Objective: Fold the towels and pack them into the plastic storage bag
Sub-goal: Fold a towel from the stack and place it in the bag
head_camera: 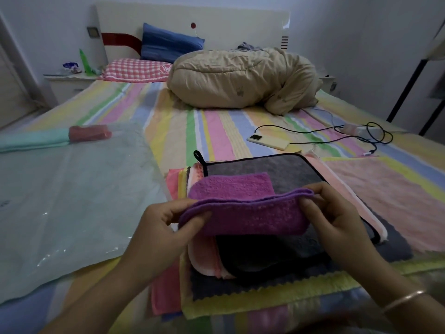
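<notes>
A purple towel (243, 210), folded over, hangs between my two hands above a pile of flat towels. My left hand (161, 227) pinches its left end and my right hand (337, 213) pinches its right end. Under it lie a grey towel with black trim (265, 169), a pink towel (390, 189), a dark grey one (240, 283), a yellow one (265, 302) and a coral one (166, 295). The clear plastic storage bag (72, 201) lies flat at the left, with a folded red towel (90, 132) inside and a teal strip along its far end (31, 141).
All this is on a bed with a striped sheet (216, 126). A phone (268, 141) on a black charging cable (349, 138) lies beyond the pile. A bundled tan duvet (240, 78) and pillows (137, 68) fill the far end. A nightstand (67, 80) stands at the back left.
</notes>
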The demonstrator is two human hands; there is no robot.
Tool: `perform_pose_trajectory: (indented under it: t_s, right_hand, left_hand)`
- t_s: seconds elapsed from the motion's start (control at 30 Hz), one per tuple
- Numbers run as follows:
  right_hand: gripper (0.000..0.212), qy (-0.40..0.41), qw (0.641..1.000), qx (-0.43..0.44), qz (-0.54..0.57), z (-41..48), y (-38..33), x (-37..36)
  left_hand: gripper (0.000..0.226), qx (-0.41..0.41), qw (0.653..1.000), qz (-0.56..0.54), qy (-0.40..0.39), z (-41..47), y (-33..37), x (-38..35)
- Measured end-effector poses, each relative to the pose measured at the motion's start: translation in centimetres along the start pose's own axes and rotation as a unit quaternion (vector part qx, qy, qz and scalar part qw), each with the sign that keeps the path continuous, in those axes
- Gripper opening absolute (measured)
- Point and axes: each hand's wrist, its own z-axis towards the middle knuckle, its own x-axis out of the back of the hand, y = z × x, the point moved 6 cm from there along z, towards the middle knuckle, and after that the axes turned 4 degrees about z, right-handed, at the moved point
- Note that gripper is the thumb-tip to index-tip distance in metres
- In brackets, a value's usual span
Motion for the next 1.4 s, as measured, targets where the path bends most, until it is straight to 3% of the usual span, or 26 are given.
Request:
perform_pose_trajectory:
  t_s: [0.13,0.33,0.63,0.7,0.77,0.83,0.93,0.97,1.03,1.1,1.17,1.23,1.3,1.33,1.4]
  right_hand:
    - [0.024,0.013,0.998,-0.063,0.027,-0.1,0.3,-0.7]
    - [0.007,0.098,0.969,-0.172,-0.150,2.6,5.0,-1.3]
    - [0.018,0.046,0.904,-0.251,-0.342,7.2,9.2,-1.9]
    - [0.019,0.051,0.902,-0.253,-0.345,6.8,9.0,-2.0]
    - [0.027,0.049,0.886,-0.243,-0.392,6.4,8.3,-1.8]
    - [0.043,0.021,0.857,-0.266,-0.440,5.9,8.0,-1.4]
    - [0.059,-0.040,0.846,-0.359,-0.392,5.1,7.9,-1.0]
    - [0.062,-0.053,0.851,-0.377,-0.363,4.9,7.7,-1.1]
    - [0.063,-0.077,0.857,-0.380,-0.338,4.5,7.0,-1.6]
    - [0.061,-0.092,0.865,-0.371,-0.325,4.0,6.5,-2.0]
    - [0.060,-0.099,0.877,-0.362,-0.301,3.6,6.3,-2.4]
    - [0.066,-0.091,0.892,-0.353,-0.267,3.5,6.1,-2.6]
    - [0.072,-0.069,0.907,-0.355,-0.216,3.5,5.7,-3.1]
    - [0.072,-0.052,0.914,-0.347,-0.203,3.5,5.3,-3.5]
    - [0.069,-0.013,0.924,-0.293,-0.245,4.0,3.7,-4.1]
  left_hand:
    - [0.019,0.045,0.999,-0.002,-0.010,-0.1,-0.2,-0.8]
    - [0.021,0.108,0.970,0.213,0.041,2.8,-4.4,-0.8]
    - [0.036,0.162,0.899,0.406,-0.011,7.6,-7.8,-2.2]
    - [0.024,0.156,0.886,0.436,-0.014,7.5,-7.5,-2.3]
    - [0.031,0.119,0.869,0.481,0.000,7.3,-6.7,-2.4]
    - [0.033,0.031,0.886,0.462,0.020,7.3,-5.1,-3.0]
    - [0.043,-0.041,0.925,0.368,-0.082,7.0,-3.2,-5.7]
    - [0.049,-0.034,0.920,0.363,-0.144,6.7,-3.3,-7.0]
    - [0.058,-0.013,0.876,0.418,-0.240,5.7,-4.9,-9.2]
    - [0.068,-0.016,0.839,0.478,-0.259,4.8,-6.7,-10.2]
    - [0.078,-0.029,0.832,0.501,-0.236,4.5,-7.8,-10.6]
    - [0.082,-0.032,0.833,0.502,-0.228,4.3,-8.1,-10.8]
    - [0.081,-0.052,0.856,0.467,-0.215,4.3,-7.5,-10.7]
    - [0.078,-0.052,0.884,0.423,-0.193,4.5,-7.0,-10.1]
    - [0.058,-0.051,0.955,0.284,-0.064,4.9,-5.6,-7.3]
